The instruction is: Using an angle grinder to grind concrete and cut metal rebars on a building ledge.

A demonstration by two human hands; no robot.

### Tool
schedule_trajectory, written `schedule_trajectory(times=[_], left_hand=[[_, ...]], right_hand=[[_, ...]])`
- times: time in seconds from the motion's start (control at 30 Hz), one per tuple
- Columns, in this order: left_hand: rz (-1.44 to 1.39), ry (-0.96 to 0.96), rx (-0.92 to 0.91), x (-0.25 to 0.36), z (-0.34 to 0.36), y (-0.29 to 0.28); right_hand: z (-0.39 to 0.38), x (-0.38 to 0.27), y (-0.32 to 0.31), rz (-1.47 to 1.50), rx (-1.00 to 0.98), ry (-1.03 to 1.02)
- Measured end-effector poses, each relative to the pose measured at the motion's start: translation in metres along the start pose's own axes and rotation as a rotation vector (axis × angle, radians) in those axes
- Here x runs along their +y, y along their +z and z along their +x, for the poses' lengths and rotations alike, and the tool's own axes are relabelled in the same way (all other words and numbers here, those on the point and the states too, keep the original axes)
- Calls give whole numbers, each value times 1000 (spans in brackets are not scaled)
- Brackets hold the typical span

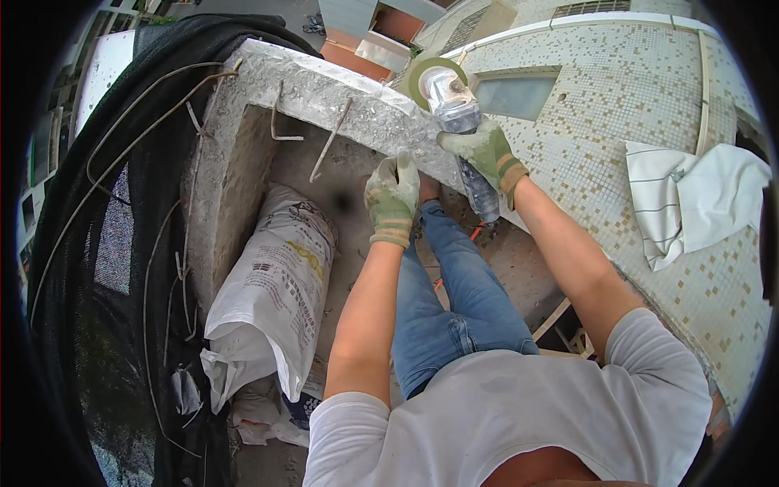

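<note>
Angle grinder (452, 96): one o'clock on my feed, grasped by the fingers of the right hand (482, 151). Left hand (393, 198): near twelve, fingers curled; whether around anything, I cannot tell. White sack (280, 272): eight o'clock.

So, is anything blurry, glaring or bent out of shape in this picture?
Head view: black corners and bowed edges, as along the tiled wall, suggest a wide lens; light looks soft, without harsh shadows; pale shine sits on the grinder's head; a dark, blurry spot shows beside the left hand, cause unclear.
</note>
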State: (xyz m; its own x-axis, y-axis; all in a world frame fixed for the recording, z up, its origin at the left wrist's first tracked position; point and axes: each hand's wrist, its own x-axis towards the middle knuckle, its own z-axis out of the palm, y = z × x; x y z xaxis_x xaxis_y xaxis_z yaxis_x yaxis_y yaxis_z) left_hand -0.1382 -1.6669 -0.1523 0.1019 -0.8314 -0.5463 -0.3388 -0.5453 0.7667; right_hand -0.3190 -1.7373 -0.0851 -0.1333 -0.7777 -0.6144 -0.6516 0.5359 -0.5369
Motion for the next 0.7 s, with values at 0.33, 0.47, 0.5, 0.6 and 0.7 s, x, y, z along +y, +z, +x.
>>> schedule_trajectory(times=[0.33, 0.47, 0.5, 0.6, 0.7], left_hand=[[770, 955, -54, 37, 70, -23], [809, 988, -238, 29, 57, -58], [813, 1003, -251, 30, 51, -74], [1045, 749, -484, 43, 43, -88], [934, 1087, -69, 59, 42, -57]], right_hand=[[-61, 55, -46, 269, 109, 177], [-88, 80, -66, 245, 142, 179], [-95, 86, -68, 277, 153, 196], [-111, 99, -71, 338, 199, 253], [-121, 109, -72, 318, 210, 269]])
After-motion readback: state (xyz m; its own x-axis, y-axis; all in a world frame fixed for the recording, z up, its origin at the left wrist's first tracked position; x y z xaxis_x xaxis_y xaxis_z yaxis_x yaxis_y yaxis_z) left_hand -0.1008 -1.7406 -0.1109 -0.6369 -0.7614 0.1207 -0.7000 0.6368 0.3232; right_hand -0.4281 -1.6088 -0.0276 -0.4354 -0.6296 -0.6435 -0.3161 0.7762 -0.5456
